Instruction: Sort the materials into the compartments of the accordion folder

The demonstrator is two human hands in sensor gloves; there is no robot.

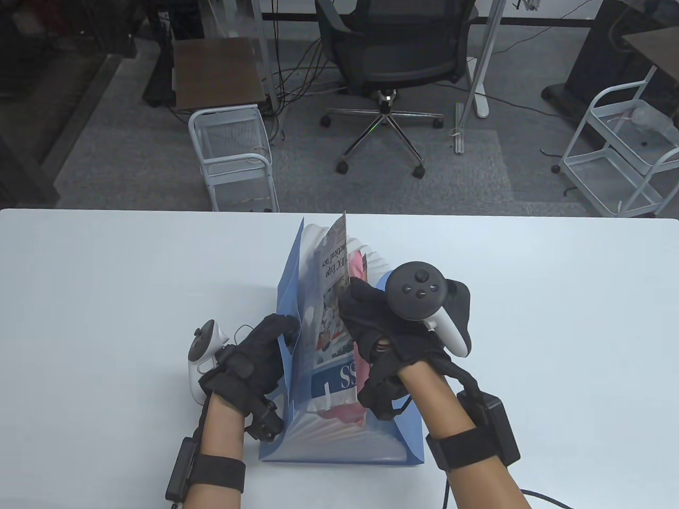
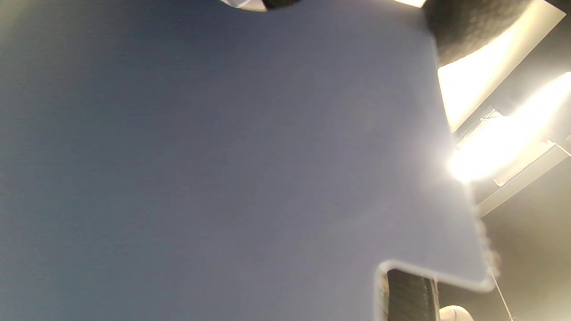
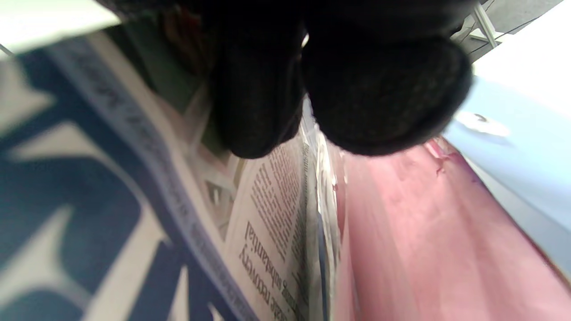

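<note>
While the folder (image 1: 289, 297) stands fanned open on the bench (image 1: 106, 297) between your hands, your left hand (image 1: 254, 355) grips its blue left cover, fingers hooked over the top edge. Your right hand (image 1: 382, 328) holds the newspaper (image 1: 331, 297), upright and partly down in a left-side compartment. Pink sheet (image 3: 401, 232) sits just right of it.

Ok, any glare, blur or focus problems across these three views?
Table view: sharp, evenly lit. Left wrist view: blurred blue folder cover fills it, ceiling lights blown out. Right wrist view: fingers soft and dark, newspaper text partly readable.
</note>
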